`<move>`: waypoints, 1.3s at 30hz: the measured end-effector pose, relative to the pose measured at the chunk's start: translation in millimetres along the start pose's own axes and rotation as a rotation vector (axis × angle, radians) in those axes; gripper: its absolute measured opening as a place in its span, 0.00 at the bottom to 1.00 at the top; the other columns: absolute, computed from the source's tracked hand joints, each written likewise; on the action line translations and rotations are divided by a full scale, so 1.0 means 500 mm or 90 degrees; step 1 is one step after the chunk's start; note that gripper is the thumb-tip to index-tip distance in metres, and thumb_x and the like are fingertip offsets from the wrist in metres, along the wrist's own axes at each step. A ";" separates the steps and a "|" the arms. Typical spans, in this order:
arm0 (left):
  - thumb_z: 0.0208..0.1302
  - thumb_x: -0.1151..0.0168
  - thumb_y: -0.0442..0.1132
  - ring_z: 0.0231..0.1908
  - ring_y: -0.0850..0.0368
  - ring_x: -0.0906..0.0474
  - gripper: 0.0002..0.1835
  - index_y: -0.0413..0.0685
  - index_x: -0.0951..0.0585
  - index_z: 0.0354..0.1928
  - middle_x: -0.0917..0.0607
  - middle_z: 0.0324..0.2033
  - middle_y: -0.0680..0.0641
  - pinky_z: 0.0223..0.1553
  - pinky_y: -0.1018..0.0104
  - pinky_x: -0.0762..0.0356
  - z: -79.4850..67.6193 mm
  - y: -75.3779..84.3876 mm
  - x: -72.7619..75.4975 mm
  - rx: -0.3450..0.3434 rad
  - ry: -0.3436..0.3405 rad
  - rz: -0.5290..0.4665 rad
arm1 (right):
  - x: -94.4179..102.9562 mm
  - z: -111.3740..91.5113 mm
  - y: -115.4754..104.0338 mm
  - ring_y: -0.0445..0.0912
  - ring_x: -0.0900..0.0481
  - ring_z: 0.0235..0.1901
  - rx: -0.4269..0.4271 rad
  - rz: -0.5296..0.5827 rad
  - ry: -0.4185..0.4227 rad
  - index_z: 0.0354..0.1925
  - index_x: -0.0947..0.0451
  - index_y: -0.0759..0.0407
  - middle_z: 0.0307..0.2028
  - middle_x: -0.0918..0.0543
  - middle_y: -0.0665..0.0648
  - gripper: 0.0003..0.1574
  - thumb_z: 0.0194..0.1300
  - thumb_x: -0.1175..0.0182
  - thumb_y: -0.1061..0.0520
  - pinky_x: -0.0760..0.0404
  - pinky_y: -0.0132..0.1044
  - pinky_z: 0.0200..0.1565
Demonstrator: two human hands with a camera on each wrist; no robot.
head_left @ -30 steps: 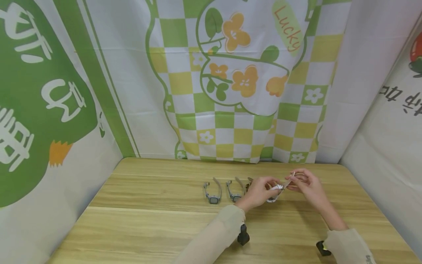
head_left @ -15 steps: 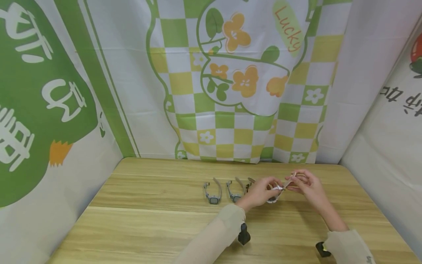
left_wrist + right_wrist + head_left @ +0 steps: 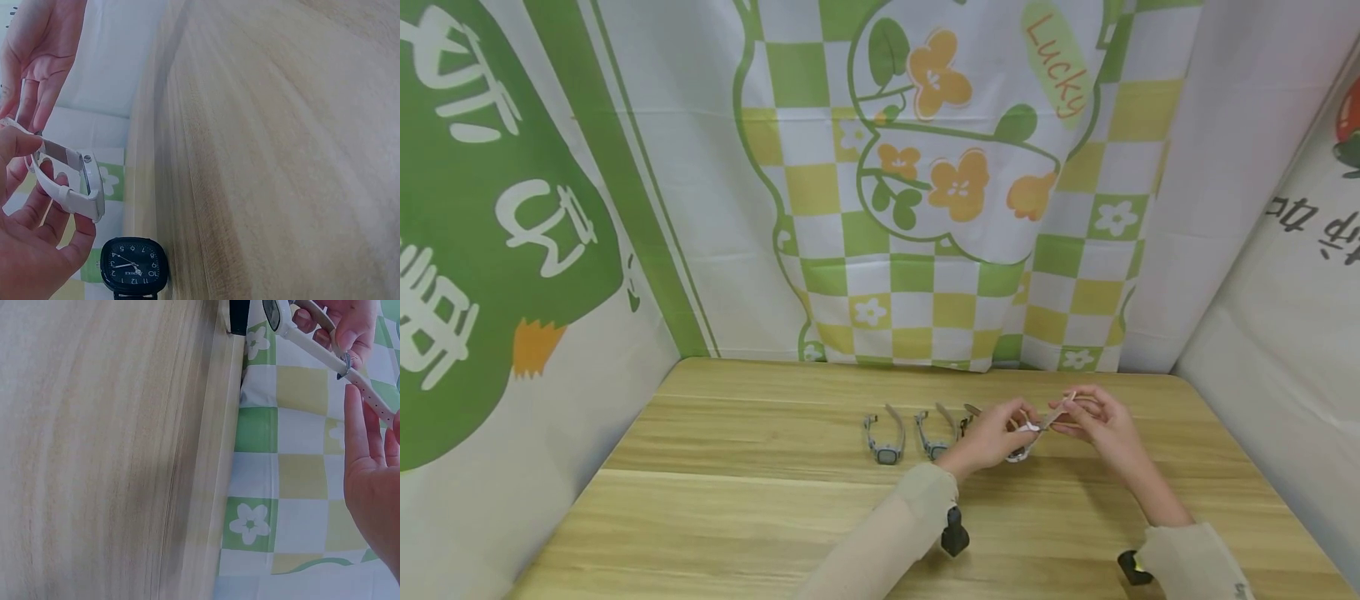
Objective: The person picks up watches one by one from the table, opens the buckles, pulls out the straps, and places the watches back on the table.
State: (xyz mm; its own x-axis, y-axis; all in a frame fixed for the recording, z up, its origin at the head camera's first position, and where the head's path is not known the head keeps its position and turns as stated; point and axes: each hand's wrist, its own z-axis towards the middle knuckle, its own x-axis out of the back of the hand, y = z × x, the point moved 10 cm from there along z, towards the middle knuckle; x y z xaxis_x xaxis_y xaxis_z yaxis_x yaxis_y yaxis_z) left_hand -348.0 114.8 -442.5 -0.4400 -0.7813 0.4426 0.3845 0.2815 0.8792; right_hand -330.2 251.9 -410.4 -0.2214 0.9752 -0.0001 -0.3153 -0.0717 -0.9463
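Note:
A white wristwatch (image 3: 1019, 455) is held between both hands above the right part of the table. My left hand (image 3: 991, 435) grips it near the buckle (image 3: 345, 366), with fingers through the band's loop. The long end of the strap (image 3: 372, 397), punched with small holes, runs through the buckle. My right hand (image 3: 1099, 423) pinches that end between thumb and fingers. In the left wrist view the watch case (image 3: 92, 184) is seen edge-on, its face turned away. Close below the left hand stands a black square-faced watch (image 3: 134, 265).
Two grey watches (image 3: 887, 455) stand in a row to the left of the hands, bands upright. The left hand partly covers the black watch in the head view. Patterned cloth (image 3: 925, 317) hangs behind the wooden table's (image 3: 737, 525) back edge.
The strap's free end has shifted slightly right in my right hand's fingers. Both hands otherwise stay almost where they were, and the standing watches have not moved.

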 end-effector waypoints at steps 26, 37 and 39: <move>0.76 0.34 0.42 0.32 0.67 0.22 0.05 0.51 0.19 0.45 0.14 0.42 0.51 0.34 0.72 0.22 0.000 -0.006 0.004 -0.002 0.022 -0.036 | 0.009 -0.002 0.000 0.41 0.10 0.41 -0.029 0.018 0.034 0.48 0.23 0.56 0.41 0.09 0.47 0.08 0.81 0.46 0.66 0.11 0.34 0.46; 0.75 0.33 0.41 0.32 0.68 0.21 0.05 0.48 0.17 0.44 0.11 0.42 0.49 0.33 0.73 0.21 -0.005 0.000 0.011 -0.013 0.047 -0.059 | 0.007 -0.001 -0.008 0.42 0.10 0.41 -0.023 0.011 0.041 0.46 0.23 0.56 0.40 0.09 0.48 0.08 0.81 0.46 0.66 0.11 0.34 0.45; 0.73 0.31 0.40 0.32 0.69 0.20 0.04 0.47 0.16 0.43 0.11 0.40 0.50 0.34 0.73 0.20 -0.005 -0.001 0.014 -0.012 0.061 -0.071 | 0.007 -0.001 -0.009 0.41 0.10 0.41 -0.023 0.011 0.043 0.46 0.23 0.56 0.40 0.09 0.48 0.07 0.81 0.46 0.66 0.11 0.34 0.45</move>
State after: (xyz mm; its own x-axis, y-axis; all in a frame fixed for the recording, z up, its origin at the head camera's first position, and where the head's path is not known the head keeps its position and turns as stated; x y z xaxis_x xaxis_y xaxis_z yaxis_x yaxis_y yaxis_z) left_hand -349.2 107.6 -440.4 -0.4017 -0.8569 0.3231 0.3528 0.1808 0.9181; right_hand -329.2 255.6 -406.3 -0.1633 0.9858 -0.0378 -0.2788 -0.0829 -0.9568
